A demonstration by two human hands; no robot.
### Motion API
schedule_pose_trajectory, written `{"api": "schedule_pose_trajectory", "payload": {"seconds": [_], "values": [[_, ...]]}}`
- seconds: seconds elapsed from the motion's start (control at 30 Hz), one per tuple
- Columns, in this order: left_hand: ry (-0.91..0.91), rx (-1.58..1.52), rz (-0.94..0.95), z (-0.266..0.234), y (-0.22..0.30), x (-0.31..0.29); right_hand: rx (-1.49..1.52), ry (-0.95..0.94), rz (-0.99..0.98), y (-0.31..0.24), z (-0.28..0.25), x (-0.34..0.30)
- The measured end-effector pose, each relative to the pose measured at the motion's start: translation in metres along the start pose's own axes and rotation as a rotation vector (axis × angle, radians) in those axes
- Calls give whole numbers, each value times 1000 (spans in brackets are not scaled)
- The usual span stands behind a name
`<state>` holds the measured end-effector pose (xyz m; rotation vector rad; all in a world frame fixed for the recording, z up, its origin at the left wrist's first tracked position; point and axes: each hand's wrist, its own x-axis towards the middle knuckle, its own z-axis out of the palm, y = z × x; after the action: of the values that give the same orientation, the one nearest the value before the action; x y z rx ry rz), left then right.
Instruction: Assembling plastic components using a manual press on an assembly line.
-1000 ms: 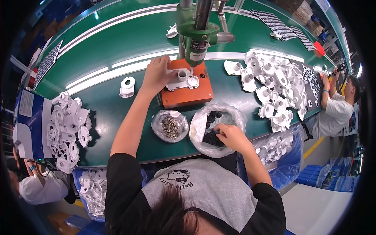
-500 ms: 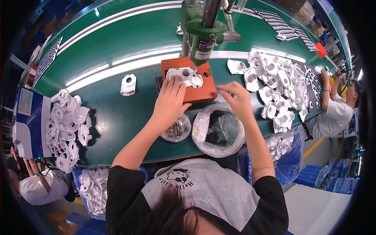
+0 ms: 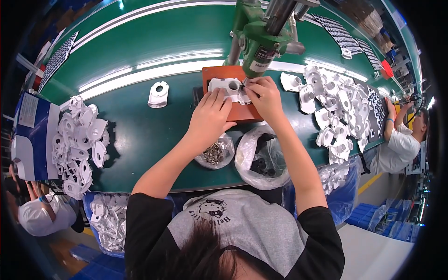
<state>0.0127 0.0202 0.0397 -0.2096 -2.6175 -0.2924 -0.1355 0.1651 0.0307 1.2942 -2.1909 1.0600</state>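
Observation:
A white plastic housing (image 3: 220,84) with a round hole lies on the orange-red fixture block (image 3: 243,112). My left hand (image 3: 212,112) rests on its near edge, fingers stretched out flat. At the housing's right end, my right hand (image 3: 264,95) pinches what looks like a small black piece (image 3: 242,87), mostly hidden by the fingertips. Just above those fingers is the lower end of a green press (image 3: 261,46). Near my wrists sit a small bag of metal screws (image 3: 213,154) and a larger clear bag (image 3: 242,161) holding black pieces.
One white housing (image 3: 158,94) lies alone to the left. Piles of white housings stand at the left (image 3: 77,144) and right (image 3: 343,102). A blue-and-white box (image 3: 35,135) is at the far left. Blue bins of parts (image 3: 109,221) stand below the table edge. A co-worker (image 3: 399,144) sits at right.
My right hand has moved left and up, from beside the block to the housing's right end under the press. My left hand stays on the housing. The whole view has shifted slightly.

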Motion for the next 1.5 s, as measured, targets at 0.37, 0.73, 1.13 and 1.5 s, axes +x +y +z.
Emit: {"api": "schedule_pose_trajectory", "payload": {"seconds": [0.37,0.73,1.13,1.5], "values": [[-1,-10,-12,-3,1,2,-105,-115,-180,-18,-12,-1],[-76,-156,-13,-13,-15,10,-34,-87,-70,-48,-32,-25],[-79,-149,-35,-11,-15,9,-6,-472,-213,-114,29,-83],[-79,-160,-31,-11,-16,8,350,-510,51,-104,4,-67]]}}
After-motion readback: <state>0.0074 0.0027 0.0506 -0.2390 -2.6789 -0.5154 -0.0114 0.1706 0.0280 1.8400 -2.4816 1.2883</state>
